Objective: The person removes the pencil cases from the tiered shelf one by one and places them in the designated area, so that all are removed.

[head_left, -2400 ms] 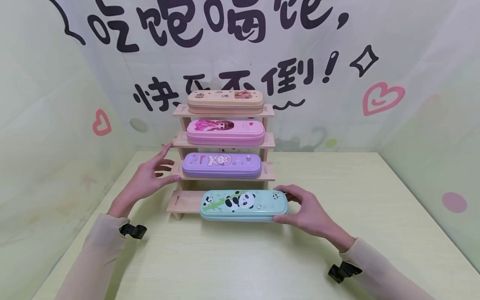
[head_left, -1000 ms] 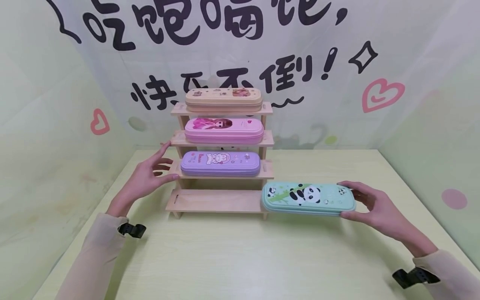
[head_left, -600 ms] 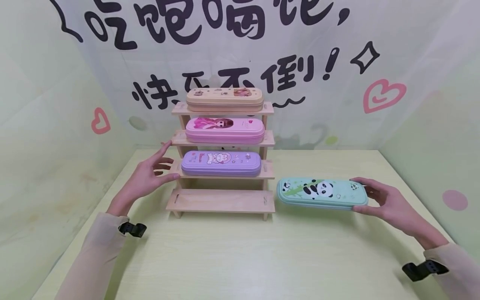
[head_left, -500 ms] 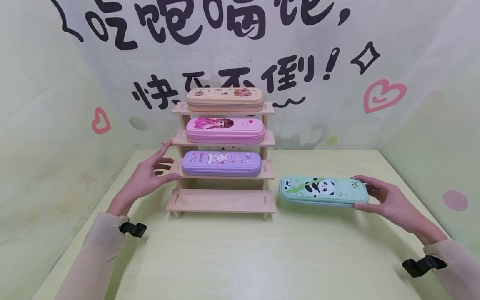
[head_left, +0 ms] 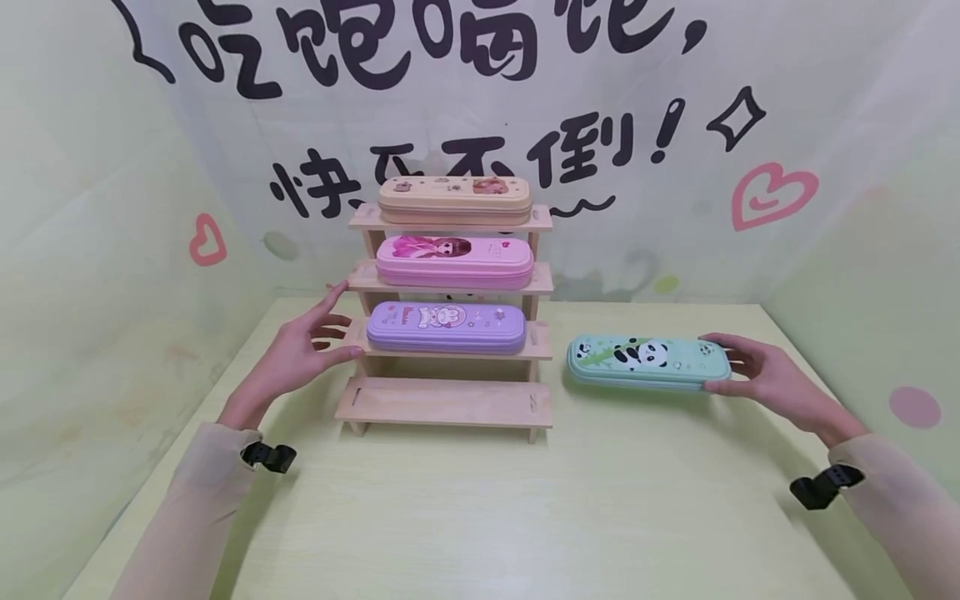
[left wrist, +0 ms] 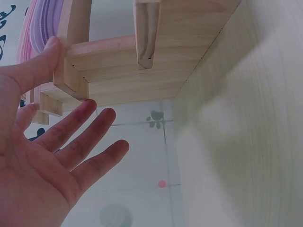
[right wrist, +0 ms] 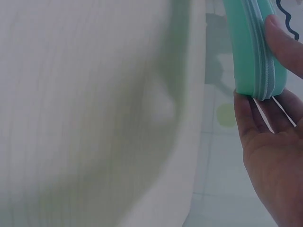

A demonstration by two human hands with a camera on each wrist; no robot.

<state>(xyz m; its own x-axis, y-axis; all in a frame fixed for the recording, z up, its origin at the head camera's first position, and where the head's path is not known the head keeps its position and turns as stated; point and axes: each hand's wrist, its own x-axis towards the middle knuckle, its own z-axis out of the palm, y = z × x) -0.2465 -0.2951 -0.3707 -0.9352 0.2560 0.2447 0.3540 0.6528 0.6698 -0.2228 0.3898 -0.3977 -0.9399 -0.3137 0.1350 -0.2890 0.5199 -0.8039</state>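
Note:
In the head view a mint panda pencil case (head_left: pixel 648 363) is right of the wooden stepped rack (head_left: pixel 450 402). My right hand (head_left: pixel 776 385) pinches its right end between thumb and fingers; the right wrist view shows the zipped end of the mint case (right wrist: pixel 251 47) in my right hand (right wrist: pixel 272 137). At the rack's left side, my left hand (head_left: pixel 296 354) has its fingers spread, index finger and thumb touching the shelf ends. In the left wrist view my left hand (left wrist: pixel 52 156) has its thumb against the wood. Purple (head_left: pixel 446 327), pink (head_left: pixel 454 262) and beige (head_left: pixel 454 201) cases lie on the upper shelves.
The pale table (head_left: pixel 480 517) carries the rack. Behind it hangs a white backdrop (head_left: pixel 645 200) with black lettering and pink hearts, and pale panels (head_left: pixel 885 292) stand at both sides. The bottom shelf bears nothing.
My right hand has carried the mint case off the bottom shelf to the right, then a little farther back. My left hand has stayed at the rack, which has not moved.

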